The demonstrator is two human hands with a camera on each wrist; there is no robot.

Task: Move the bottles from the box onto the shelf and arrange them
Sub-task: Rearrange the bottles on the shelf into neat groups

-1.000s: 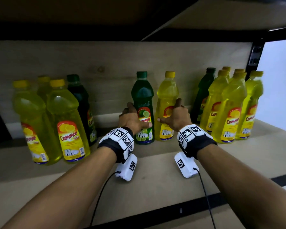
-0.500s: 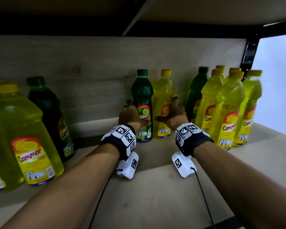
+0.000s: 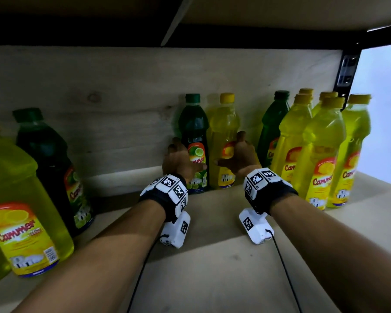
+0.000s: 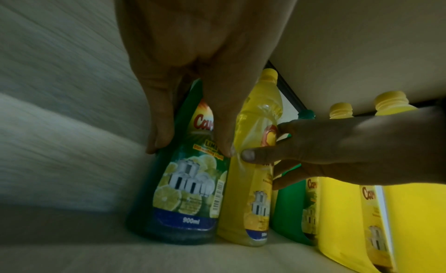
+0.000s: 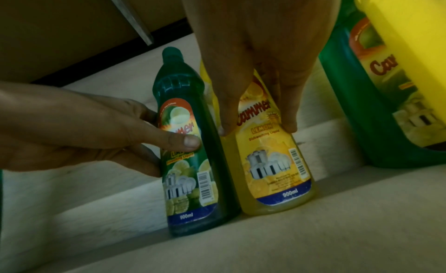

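A green lime bottle (image 3: pixel 193 123) and a yellow lemon bottle (image 3: pixel 224 123) stand upright side by side, touching, at the back of the wooden shelf (image 3: pixel 212 267). My left hand (image 3: pixel 185 159) grips the green bottle (image 5: pixel 188 162) around its label, thumb on the front. In the same way my right hand (image 3: pixel 231 152) grips the yellow bottle (image 5: pixel 272 162), thumb and fingers on either side of its label. Both bottle bases rest on the shelf board. The box is not in view.
Several yellow bottles (image 3: pixel 321 154) and one green bottle (image 3: pixel 273 123) are clustered at the right. A large yellow bottle (image 3: pixel 20 199) and a dark green one (image 3: pixel 50 159) stand at the left. The back wall (image 3: pixel 99 98) is close behind, the upper shelf (image 3: pixel 280 12) overhead.
Both hands have slid the two bottles back towards the back wall, keeping their grip. The head view has moved closer, so the left bottles sit nearer the frame's edge.
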